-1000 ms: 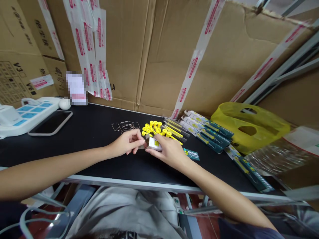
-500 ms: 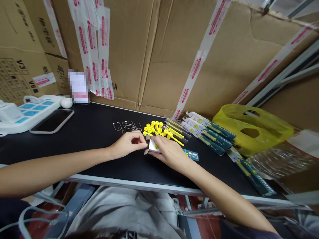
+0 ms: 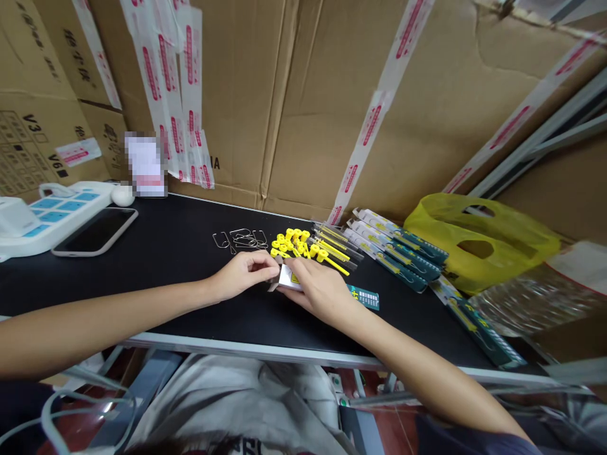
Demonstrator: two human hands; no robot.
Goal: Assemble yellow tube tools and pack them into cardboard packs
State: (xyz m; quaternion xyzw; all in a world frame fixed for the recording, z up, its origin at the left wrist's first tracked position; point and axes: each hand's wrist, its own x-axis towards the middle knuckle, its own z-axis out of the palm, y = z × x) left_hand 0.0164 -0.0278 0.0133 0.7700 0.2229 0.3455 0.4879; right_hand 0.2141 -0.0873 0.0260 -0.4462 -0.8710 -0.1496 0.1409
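Note:
My right hand (image 3: 325,287) is wrapped over a small slim cardboard box (image 3: 288,277), white at the left end and dark green at the right. The box lies crosswise just above the black table, its left end open with flaps out. At that open end, the thumb and fingers of my left hand (image 3: 246,273) are pinched together on a flap. Much of the box is hidden under my right hand. Just behind it are several small yellow plastic pieces (image 3: 296,237), and bent metal wire hooks (image 3: 244,238) lie behind my left hand.
Clear tubes with yellow rods (image 3: 332,240) lie beside several similar boxes (image 3: 398,246) on the right. A yellow plastic bag (image 3: 478,234) sits farther right. On the left are a phone (image 3: 97,232) and a white power strip (image 3: 71,205). Cardboard (image 3: 327,107) walls the back.
Both hands stay at the box, with the left fingers still pinched at its open end. The box's open end has tilted slightly; the whole view has shifted a little.

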